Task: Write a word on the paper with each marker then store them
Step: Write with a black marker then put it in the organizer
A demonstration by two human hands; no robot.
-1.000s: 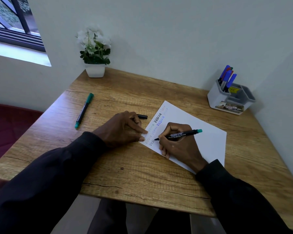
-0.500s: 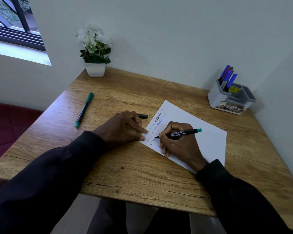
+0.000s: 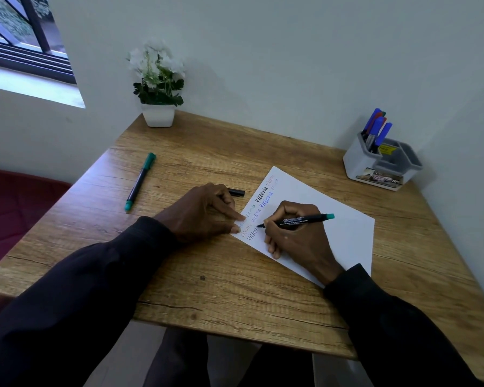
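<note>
A capped green marker (image 3: pixel 140 181) lies alone on the tabletop (image 3: pixel 235 289) at far left, well apart from the white paper (image 3: pixel 347 230). The left hand (image 3: pixel 201 213) rests at the paper's left edge, forefinger out onto the sheet and the other fingers curled round a black cap (image 3: pixel 237 193). The right hand (image 3: pixel 299 238) grips an uncapped teal-ended marker (image 3: pixel 299 220), tip on the paper beside rows of "Victoria", while a grey organizer (image 3: pixel 358 163) at far right holds blue and red markers (image 3: pixel 376 129).
</note>
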